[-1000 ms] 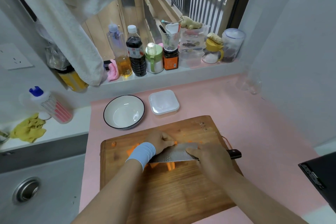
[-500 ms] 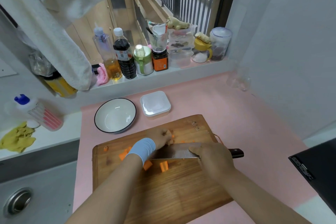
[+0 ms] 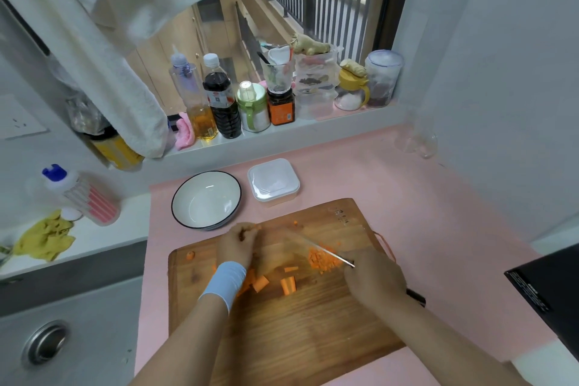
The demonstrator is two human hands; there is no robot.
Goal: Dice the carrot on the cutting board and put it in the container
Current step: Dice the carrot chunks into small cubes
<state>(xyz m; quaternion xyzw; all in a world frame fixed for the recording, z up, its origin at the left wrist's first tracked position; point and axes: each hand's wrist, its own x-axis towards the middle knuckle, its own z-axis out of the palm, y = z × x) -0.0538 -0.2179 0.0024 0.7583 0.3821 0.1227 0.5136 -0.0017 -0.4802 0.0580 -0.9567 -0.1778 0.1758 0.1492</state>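
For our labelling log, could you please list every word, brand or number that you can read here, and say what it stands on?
No text here is sharp enough to quote.
On the dark bottle: a red and white label, print too blurred.
On the orange jar: label print too small.
On the board: an engraved mark near the far edge, blurred.
On the black box: white print, too small.
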